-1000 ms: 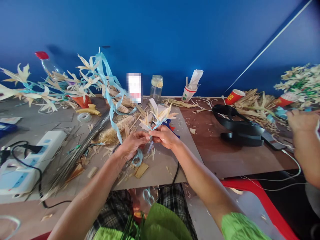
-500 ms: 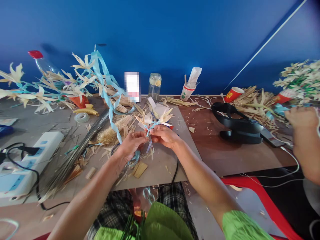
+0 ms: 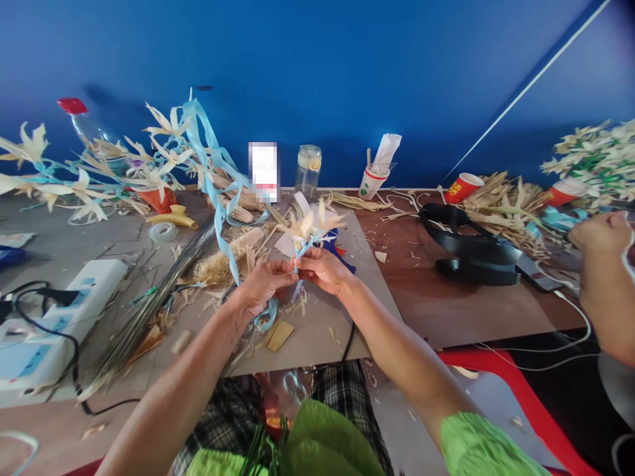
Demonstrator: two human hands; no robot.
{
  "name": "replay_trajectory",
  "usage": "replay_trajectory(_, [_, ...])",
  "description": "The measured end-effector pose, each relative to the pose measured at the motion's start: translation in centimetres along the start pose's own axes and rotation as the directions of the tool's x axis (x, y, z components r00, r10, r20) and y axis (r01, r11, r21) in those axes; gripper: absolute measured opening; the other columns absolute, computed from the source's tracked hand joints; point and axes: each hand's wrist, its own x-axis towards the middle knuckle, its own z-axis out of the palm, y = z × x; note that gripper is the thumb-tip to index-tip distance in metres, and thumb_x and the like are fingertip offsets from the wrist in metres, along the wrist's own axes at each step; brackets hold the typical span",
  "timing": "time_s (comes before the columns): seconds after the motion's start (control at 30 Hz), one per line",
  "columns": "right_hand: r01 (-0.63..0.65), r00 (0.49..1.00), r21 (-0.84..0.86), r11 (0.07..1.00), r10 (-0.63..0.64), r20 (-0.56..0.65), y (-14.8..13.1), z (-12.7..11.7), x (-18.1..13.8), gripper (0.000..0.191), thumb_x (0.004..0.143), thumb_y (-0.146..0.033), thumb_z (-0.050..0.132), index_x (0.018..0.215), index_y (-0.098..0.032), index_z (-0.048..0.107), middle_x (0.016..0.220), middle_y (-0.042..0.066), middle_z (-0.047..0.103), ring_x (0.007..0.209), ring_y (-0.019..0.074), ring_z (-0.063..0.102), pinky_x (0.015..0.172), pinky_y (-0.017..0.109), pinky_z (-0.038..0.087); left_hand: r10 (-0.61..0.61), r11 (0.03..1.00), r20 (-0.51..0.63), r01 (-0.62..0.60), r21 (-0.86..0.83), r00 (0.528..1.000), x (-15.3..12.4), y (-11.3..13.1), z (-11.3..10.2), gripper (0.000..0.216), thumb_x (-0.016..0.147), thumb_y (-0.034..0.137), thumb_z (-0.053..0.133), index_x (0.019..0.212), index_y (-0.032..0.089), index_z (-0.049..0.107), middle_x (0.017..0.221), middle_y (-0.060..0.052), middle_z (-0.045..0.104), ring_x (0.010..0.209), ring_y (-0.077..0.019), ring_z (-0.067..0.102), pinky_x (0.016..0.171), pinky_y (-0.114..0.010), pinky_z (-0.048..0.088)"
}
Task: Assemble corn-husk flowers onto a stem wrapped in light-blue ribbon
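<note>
My left hand and my right hand meet over the grey board, both pinched on the stem of a small corn-husk flower. Its pale petals stand up above my fingers. A light blue ribbon is wound round the stem and loops down under my left hand. A longer blue ribbon trails up to the left towards a spray of finished husk flowers.
A bundle of thin wires, a dried corn cob, a tape roll and a white power strip lie left. Jar, paper cups, black headset and husk piles sit right. Another person's hand works at far right.
The flower has turned in my fingers: its petals pointed right, then drooped, and stand more upright now. Both hands stay in place. The other person's hand shifted slightly.
</note>
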Motion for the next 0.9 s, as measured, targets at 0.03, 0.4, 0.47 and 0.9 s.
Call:
replay_trajectory(0.03, [-0.005, 1.000, -0.006, 1.000, 0.005, -0.014, 0.0, 0.0, 0.0, 0.038, 0.046, -0.034, 0.086, 0.056, -0.015, 0.055, 0.048, -0.007, 0.046, 0.046, 0.0039, 0.034, 0.049, 0.021, 0.028, -0.004, 1.000, 0.002, 0.004, 0.004, 1.000, 0.0, 0.0, 0.0, 0.035, 0.048, 0.027, 0.084, 0.057, 0.015, 0.052, 0.043, 0.008, 0.041, 0.036, -0.0026, 0.031, 0.039, -0.019, 0.019])
replay_trajectory(0.4, [0.065, 0.994, -0.246, 0.967, -0.084, -0.067, 0.2, 0.3, -0.2, 0.042, 0.052, -0.043, 0.083, 0.056, -0.017, 0.050, 0.048, -0.007, 0.043, 0.046, 0.0056, 0.035, 0.047, 0.022, 0.025, 0.086, 0.981, -0.040, -0.077, 0.176, 0.995, 0.0, -0.5, 0.6, 0.024, 0.056, 0.021, 0.074, 0.054, 0.014, 0.051, 0.046, 0.007, 0.041, 0.040, -0.0025, 0.031, 0.043, -0.020, 0.018])
replay_trajectory(0.47, [0.023, 0.999, -0.201, 0.979, -0.014, 0.045, -0.5, -0.1, -0.5, 0.039, 0.056, -0.045, 0.081, 0.061, -0.015, 0.057, 0.049, -0.007, 0.044, 0.046, 0.0050, 0.035, 0.048, 0.021, 0.027, 0.070, 0.986, -0.045, -0.063, 0.153, 0.997, -0.1, -0.5, 0.4, 0.023, 0.057, 0.022, 0.074, 0.056, 0.014, 0.052, 0.046, 0.007, 0.043, 0.040, -0.0030, 0.032, 0.043, -0.020, 0.020])
replay_trajectory(0.9, [-0.221, 0.942, 0.119, 0.968, 0.180, 0.284, -0.9, -0.8, -0.8, 0.026, 0.057, -0.023, 0.081, 0.072, -0.012, 0.063, 0.046, -0.008, 0.046, 0.042, 0.0016, 0.025, 0.048, 0.020, 0.032, -0.053, 0.999, 0.090, 0.053, 0.008, 0.995, -0.7, 0.2, -0.2, 0.029, 0.052, 0.021, 0.078, 0.060, 0.014, 0.051, 0.047, 0.009, 0.039, 0.040, -0.0017, 0.031, 0.042, -0.018, 0.022])
